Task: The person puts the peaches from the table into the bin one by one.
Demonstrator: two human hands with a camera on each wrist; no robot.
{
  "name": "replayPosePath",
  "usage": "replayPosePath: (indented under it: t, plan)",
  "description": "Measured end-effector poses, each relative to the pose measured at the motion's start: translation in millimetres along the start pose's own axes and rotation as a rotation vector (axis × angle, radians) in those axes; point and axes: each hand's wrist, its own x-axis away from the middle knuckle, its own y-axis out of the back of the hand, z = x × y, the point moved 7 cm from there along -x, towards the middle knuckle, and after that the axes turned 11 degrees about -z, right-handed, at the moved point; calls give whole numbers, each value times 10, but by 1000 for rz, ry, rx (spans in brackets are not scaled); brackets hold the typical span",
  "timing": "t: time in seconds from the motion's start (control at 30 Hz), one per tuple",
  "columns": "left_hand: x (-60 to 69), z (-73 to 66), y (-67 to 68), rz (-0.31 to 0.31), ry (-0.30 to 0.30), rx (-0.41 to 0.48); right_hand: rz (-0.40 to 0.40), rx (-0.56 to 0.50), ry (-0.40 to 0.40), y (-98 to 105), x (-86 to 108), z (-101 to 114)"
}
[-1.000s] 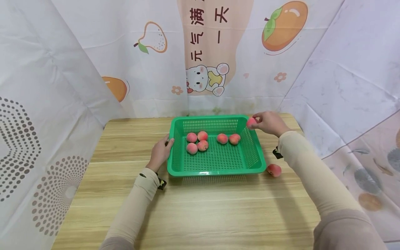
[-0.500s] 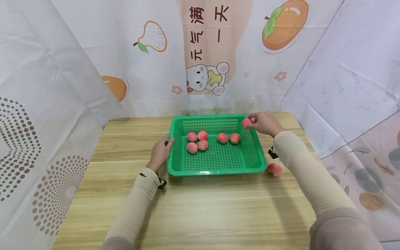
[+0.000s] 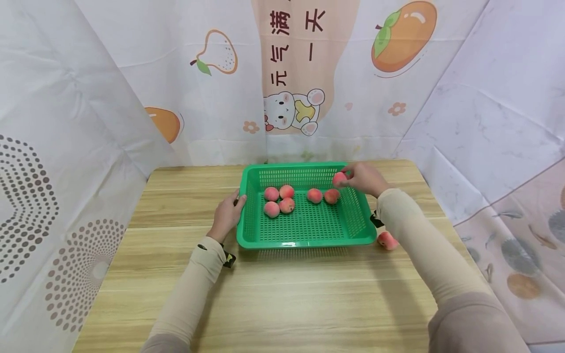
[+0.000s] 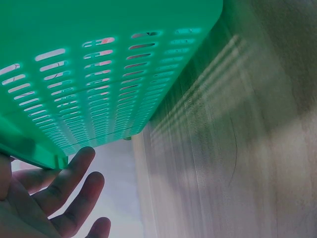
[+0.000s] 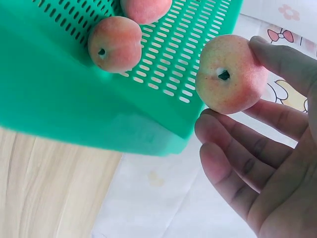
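A green plastic basket [image 3: 304, 243] with slotted walls stands on the wooden table. My left hand [image 3: 226, 215] grips its left rim, thumb on top; in the left wrist view several fingers [image 4: 74, 181] spread below the rim, outside the slotted wall. Over the basket's back right corner, my right hand [image 3: 365, 178] pinches a peach [image 5: 230, 74] between thumb and fingers, its stem hollow facing the camera. Two peaches [image 3: 315, 196] lie side by side in the basket just left of that hand. A cluster of several peaches [image 3: 271, 209] sits in the left half.
One more peach [image 3: 387, 240] lies on the table [image 3: 282, 304] outside the basket's front right corner, partly behind my right sleeve. Printed white curtains [image 3: 220, 113] hang behind the table and at both sides.
My right hand has carried the peach leftward and slightly down, from the right rim to over the basket. The left hand and the basket have stayed in place.
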Motion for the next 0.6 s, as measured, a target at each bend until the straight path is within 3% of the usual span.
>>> replayPosePath:
  t: [0.6]
  plan:
    - [-10, 9, -10, -9, 2, 6, 65, 53, 14, -196, -2, 97]
